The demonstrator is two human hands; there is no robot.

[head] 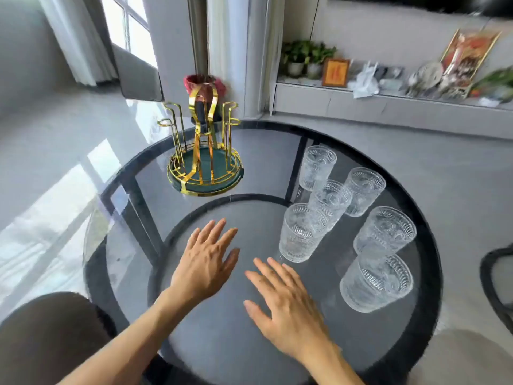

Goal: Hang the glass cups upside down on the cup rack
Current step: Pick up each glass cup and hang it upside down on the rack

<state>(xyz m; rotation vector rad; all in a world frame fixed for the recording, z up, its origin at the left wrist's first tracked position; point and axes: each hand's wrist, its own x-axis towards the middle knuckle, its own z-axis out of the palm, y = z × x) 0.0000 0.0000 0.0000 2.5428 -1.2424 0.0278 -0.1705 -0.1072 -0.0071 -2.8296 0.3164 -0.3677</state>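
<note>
Several clear embossed glass cups stand upright on the right half of a round glass table; the nearest to my hands is a cup, with another cup at the front right. A gold wire cup rack with a green base stands at the table's far left, its pegs bare. My left hand hovers flat with fingers spread over the table's middle. My right hand lies beside it, fingers apart, its fingertips just left of the nearest cup. Neither hand holds anything.
A red flower pot sits behind the rack. A low shelf with plants, frames and clutter runs along the back right wall. A dark chair edge shows at the right. A brown cushion is at the lower left.
</note>
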